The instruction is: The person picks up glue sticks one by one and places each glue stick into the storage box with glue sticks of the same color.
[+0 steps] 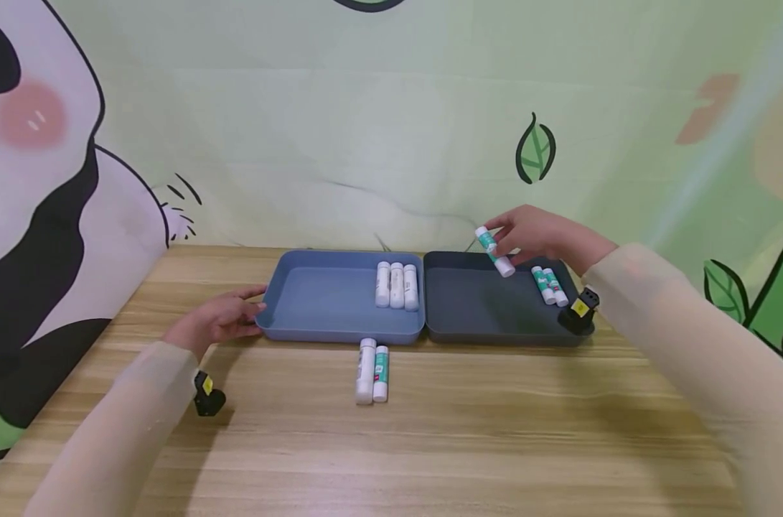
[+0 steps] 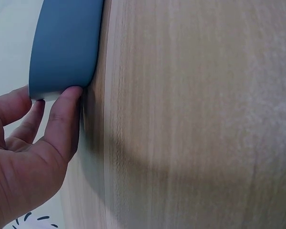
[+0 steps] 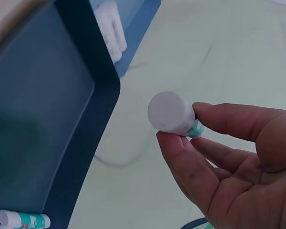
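Observation:
My right hand (image 1: 535,231) pinches a green-labelled glue stick (image 1: 486,241) between thumb and fingers. The stick is held tilted over the back of the dark grey tray (image 1: 481,309); its white cap end faces the camera in the right wrist view. Two more green-labelled glue sticks (image 1: 543,286) lie in that tray's right side. At the left end of the blue tray (image 1: 313,294), my left hand (image 1: 226,319) holds the end wall, thumb at the lower edge and fingers at the rim (image 2: 36,98). Three white glue sticks (image 1: 396,285) lie side by side in the blue tray's right part.
Both trays stand side by side on the wooden table (image 1: 288,445), close to the wall sheet (image 1: 288,143). In front of the blue tray lie a larger white glue stick (image 1: 365,372) and a smaller green-labelled glue stick (image 1: 381,375), next to each other.

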The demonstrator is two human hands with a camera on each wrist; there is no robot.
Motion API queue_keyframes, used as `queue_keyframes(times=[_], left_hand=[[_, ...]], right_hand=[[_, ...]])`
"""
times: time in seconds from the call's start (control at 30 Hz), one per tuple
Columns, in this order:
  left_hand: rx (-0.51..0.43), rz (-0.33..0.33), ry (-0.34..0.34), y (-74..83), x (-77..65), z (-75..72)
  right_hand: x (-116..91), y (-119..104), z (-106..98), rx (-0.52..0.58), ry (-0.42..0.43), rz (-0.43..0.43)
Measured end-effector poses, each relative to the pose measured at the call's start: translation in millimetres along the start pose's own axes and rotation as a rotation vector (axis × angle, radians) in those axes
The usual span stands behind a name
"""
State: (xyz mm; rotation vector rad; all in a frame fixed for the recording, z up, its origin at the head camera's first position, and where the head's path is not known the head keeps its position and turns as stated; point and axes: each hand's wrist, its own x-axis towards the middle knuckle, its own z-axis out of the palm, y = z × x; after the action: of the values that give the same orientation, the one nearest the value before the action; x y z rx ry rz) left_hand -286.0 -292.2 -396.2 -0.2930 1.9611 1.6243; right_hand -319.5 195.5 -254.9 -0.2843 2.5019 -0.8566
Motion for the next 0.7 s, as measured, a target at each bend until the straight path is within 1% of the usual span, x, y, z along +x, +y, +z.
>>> queue_keyframes(times=[0.2,0.33,0.47,0.6,0.7], left_hand=[[-0.004,0.003,0.001,0.8,0.2,1.3],[0.018,0.012,0.022,2.5,0.3,4.3],[0.037,0.015,0.037,2.0,0.0,6.0],[0.033,0.017,0.034,-0.3,-0.6,6.5],[0.027,0.017,0.033,-1.1,-1.0,7.5]], right_hand=[[12,10,-8,-0.02,0.053,0.048],[21,20,-10,-0.049,0.092,0.1],[30,34,-8,-0.112,0.113,0.16],[41,51,-6,-0.183,0.13,0.199],[48,62,-2,-0.209,0.134,0.22]])
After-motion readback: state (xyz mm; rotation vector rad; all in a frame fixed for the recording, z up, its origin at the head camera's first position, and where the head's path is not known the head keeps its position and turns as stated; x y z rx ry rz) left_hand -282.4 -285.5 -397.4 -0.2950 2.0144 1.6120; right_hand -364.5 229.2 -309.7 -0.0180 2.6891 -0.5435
